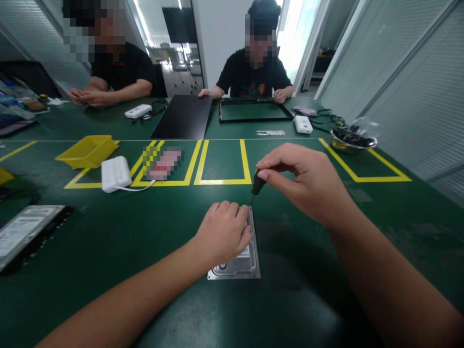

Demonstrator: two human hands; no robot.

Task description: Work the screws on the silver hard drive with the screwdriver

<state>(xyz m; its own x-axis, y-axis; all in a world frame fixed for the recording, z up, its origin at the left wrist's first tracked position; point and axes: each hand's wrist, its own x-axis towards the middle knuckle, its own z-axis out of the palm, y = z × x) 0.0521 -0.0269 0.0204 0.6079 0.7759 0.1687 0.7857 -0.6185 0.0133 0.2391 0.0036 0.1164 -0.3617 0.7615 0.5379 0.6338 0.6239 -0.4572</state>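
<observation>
A silver hard drive (250, 263) lies flat on the green table in front of me. My left hand (224, 232) rests across its upper part with the fingers curled over, gripping it and covering much of its label. My right hand (300, 181) pinches the dark handle of a screwdriver (258, 184) between thumb and fingers. The screwdriver stands nearly upright, tilted slightly, and its thin shaft reaches down to the drive's far right corner. Whether the tip sits in a screw is too small to make out.
Another hard drive (27, 232) lies at the left. Beyond are a yellow bin (89, 151), a white power bank (116, 174) with a cable, yellow tape marks and a metal bowl (353, 142) of dark parts. Two people sit opposite; one touches a black panel (183, 116) and a frame (255, 120).
</observation>
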